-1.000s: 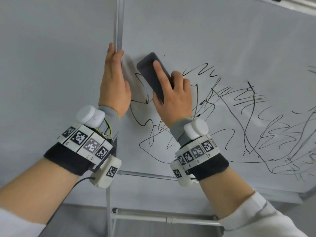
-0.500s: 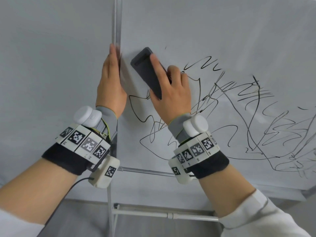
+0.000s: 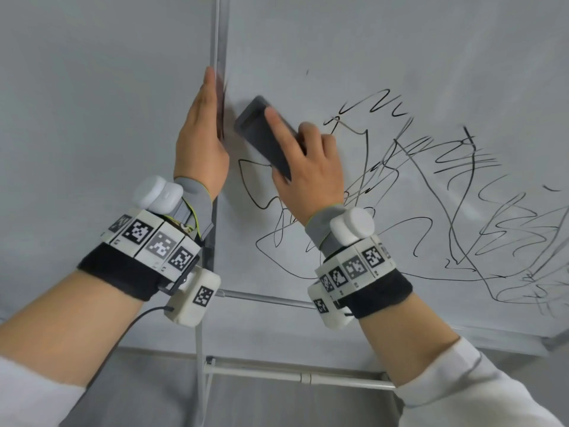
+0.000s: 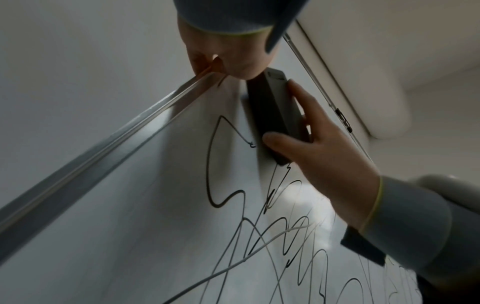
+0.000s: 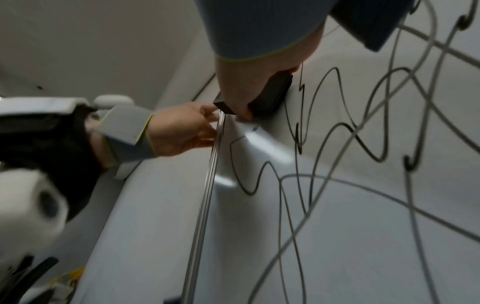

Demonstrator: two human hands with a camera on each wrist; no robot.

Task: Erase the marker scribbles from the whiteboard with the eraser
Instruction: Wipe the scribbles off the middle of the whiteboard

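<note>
My right hand (image 3: 308,167) grips a dark grey eraser (image 3: 261,134) and presses it flat on the whiteboard (image 3: 369,50) close to its left edge, index finger stretched along the eraser's back. The eraser (image 4: 272,111) shows in the left wrist view with the thumb under its lower end. Black scribbles (image 3: 431,195) cover the board to the right of the hand and below it. My left hand (image 3: 201,134) holds the board's metal left frame (image 3: 219,41), fingers wrapped behind the edge and hidden. The right wrist view shows that hand (image 5: 182,131) at the frame beside the eraser (image 5: 270,98).
A grey wall (image 3: 92,87) lies left of the board. Below the board run the stand's metal crossbars (image 3: 292,372) and an upright post (image 3: 200,365). A thin cable (image 3: 138,318) hangs from my left wrist unit.
The eraser has slid left and a little up toward the frame, wiping lines near the top left of the scribbles. My left hand has kept its hold on the frame.
</note>
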